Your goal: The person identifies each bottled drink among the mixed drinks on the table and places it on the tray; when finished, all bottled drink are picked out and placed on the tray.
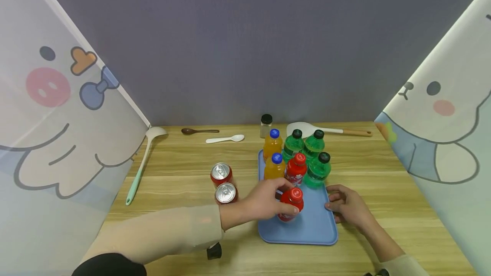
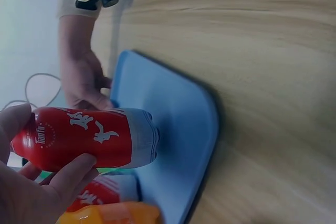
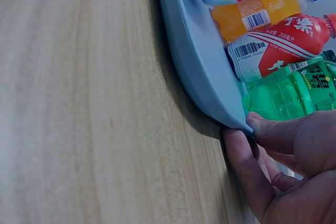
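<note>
My left hand point(image 1: 268, 201) grips a red-labelled cola bottle point(image 2: 89, 135), thumb and fingers round its upper part. The bottle is upright over the front part of a blue tray point(image 1: 307, 231); whether its base touches the tray I cannot tell. Behind it on the tray stand another red cola bottle point(image 1: 296, 169), two orange soda bottles point(image 1: 274, 168) with blue caps and three green soda bottles point(image 1: 318, 171) with black caps. At the tray's right edge my right hand point(image 1: 347, 205) pinches the rim point(image 3: 231, 116) between thumb and fingers.
Two red drink cans point(image 1: 221, 174) stand left of the tray. Along the back lie a brown spoon point(image 1: 199, 131), a white spoon point(image 1: 226, 139) and a white spatula point(image 1: 307, 128), beside a black-lidded jar point(image 1: 266, 126). A ladle point(image 1: 142, 167) lies far left.
</note>
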`<state>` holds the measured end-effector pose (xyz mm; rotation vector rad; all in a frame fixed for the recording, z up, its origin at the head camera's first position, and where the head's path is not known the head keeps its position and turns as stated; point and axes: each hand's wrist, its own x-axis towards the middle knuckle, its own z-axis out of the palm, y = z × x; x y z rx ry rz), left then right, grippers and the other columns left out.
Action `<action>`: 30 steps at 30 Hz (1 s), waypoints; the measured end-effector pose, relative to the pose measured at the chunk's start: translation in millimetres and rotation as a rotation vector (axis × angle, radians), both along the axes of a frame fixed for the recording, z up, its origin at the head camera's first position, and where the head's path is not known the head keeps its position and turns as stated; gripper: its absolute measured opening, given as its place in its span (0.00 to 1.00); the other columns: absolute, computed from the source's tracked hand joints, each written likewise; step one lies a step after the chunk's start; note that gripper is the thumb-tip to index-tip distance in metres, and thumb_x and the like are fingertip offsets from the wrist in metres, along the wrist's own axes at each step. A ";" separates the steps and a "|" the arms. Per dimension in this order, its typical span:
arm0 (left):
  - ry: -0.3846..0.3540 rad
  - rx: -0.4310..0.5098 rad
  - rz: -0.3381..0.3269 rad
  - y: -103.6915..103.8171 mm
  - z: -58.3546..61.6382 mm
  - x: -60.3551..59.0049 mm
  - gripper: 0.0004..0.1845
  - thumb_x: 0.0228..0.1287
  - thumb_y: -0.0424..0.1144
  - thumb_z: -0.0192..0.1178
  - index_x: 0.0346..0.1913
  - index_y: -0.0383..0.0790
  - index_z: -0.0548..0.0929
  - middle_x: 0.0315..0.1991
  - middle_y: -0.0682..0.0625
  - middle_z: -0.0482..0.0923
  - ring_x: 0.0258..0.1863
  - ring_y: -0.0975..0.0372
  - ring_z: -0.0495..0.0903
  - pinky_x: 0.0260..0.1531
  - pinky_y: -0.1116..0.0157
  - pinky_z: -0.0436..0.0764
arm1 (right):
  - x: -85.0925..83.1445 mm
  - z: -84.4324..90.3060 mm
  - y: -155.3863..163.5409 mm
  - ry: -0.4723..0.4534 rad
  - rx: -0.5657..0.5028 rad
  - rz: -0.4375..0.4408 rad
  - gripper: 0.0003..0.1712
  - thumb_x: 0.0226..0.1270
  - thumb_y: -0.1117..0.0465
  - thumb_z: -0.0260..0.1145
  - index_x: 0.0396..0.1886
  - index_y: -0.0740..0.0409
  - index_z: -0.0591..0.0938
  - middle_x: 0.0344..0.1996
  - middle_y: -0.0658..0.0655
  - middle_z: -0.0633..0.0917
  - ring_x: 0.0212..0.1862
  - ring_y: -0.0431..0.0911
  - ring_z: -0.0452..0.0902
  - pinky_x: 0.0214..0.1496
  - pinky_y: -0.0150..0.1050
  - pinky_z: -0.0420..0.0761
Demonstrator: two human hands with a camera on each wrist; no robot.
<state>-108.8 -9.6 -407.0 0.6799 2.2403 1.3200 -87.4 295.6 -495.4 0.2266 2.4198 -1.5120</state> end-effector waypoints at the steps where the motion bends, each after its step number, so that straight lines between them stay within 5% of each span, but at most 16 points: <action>1: -0.006 -0.006 0.004 1.1 -2.1 0.6 0.26 0.58 0.46 0.77 0.57 0.46 0.81 0.49 0.58 0.82 0.47 0.66 0.81 0.43 0.72 0.83 | 0.2 -0.1 0.1 -0.001 -0.002 0.001 0.34 0.63 0.72 0.72 0.68 0.69 0.72 0.44 0.65 0.82 0.37 0.48 0.84 0.30 0.46 0.89; 19: -0.003 0.036 -0.012 7.8 -17.9 2.9 0.26 0.60 0.44 0.76 0.58 0.45 0.80 0.51 0.57 0.82 0.50 0.64 0.82 0.53 0.65 0.84 | -0.5 2.4 1.3 0.002 0.041 0.016 0.33 0.63 0.72 0.72 0.68 0.69 0.72 0.43 0.63 0.81 0.36 0.48 0.83 0.28 0.45 0.88; 25: 0.006 -0.005 -0.114 5.3 -14.3 -3.2 0.28 0.63 0.45 0.74 0.64 0.47 0.78 0.57 0.57 0.81 0.57 0.65 0.80 0.59 0.64 0.81 | -2.1 4.9 3.5 0.019 0.066 0.051 0.32 0.64 0.71 0.72 0.67 0.69 0.73 0.43 0.64 0.82 0.34 0.48 0.82 0.28 0.44 0.88; 30: -0.002 -0.051 -0.220 -7.3 0.9 -6.7 0.34 0.65 0.47 0.72 0.71 0.48 0.72 0.67 0.53 0.76 0.64 0.62 0.77 0.64 0.61 0.78 | -4.4 11.6 10.8 0.046 0.121 0.153 0.32 0.66 0.67 0.72 0.66 0.71 0.73 0.43 0.62 0.83 0.34 0.47 0.82 0.28 0.41 0.86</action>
